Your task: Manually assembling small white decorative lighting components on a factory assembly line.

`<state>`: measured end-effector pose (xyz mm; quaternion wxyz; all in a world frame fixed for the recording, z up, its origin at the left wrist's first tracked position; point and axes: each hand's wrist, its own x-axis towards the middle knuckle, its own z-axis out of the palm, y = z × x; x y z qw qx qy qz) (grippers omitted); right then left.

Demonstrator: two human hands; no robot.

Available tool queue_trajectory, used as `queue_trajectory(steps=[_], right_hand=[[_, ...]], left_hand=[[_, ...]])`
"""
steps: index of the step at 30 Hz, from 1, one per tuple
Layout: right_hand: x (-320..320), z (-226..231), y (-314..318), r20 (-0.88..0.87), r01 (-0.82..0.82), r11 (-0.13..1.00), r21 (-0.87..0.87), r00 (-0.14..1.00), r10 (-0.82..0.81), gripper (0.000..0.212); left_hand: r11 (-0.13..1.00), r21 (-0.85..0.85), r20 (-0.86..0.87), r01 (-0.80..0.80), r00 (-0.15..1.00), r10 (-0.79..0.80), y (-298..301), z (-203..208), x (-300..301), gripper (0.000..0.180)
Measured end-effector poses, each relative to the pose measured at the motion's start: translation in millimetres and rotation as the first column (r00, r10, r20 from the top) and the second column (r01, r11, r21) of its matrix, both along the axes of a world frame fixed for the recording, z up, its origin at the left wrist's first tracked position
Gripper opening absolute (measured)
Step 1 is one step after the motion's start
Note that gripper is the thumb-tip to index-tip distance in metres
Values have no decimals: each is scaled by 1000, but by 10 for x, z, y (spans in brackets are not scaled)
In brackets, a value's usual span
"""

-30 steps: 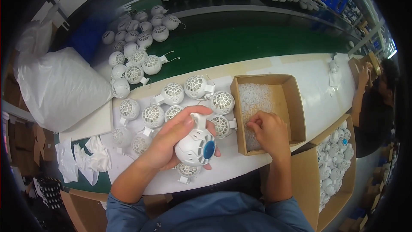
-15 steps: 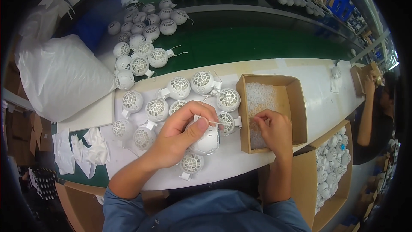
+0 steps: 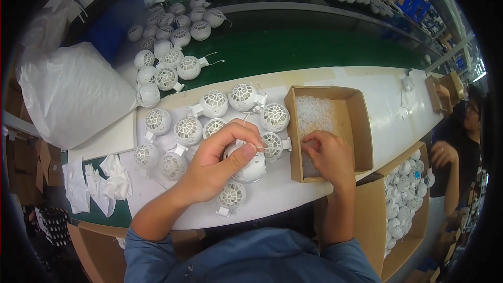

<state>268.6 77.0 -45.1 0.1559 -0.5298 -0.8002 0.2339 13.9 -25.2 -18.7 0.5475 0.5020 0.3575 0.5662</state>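
Note:
My left hand (image 3: 217,160) grips a white round plastic housing (image 3: 252,167) with a grille pattern, held just above the white table (image 3: 377,110). My right hand (image 3: 327,154) reaches into an open cardboard box (image 3: 356,120) of small clear plastic parts (image 3: 314,112); its fingers are curled among them, and whether they pinch one is hidden. Several more white grilled housings (image 3: 214,104) lie on the table around my left hand.
More white housings (image 3: 167,57) sit on the green conveyor belt (image 3: 314,47) behind the table. A large white plastic bag (image 3: 68,94) lies at the left. A carton of finished housings (image 3: 406,199) stands at the lower right. Another person (image 3: 461,152) works at the right edge.
My left hand has turned the housing over, so its blue-centred face no longer shows, and lowered it to the table. My right hand stays in the box, shifted slightly.

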Motion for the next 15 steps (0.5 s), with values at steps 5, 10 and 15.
queue_trajectory(steps=[5,10,15], right_hand=[[53,-95,39,33,-51,999,17,998,50,11],[16,-41,5,10,-45,999,-11,999,45,12],[14,-28,20,25,-78,997,-14,997,78,10]], left_hand=[[1000,14,-21,2,1000,-2,10,3,5,14],[1000,20,-22,-2,1000,3,4,-7,-7,14],[1000,7,-35,-7,999,7,2,3,3,14]])
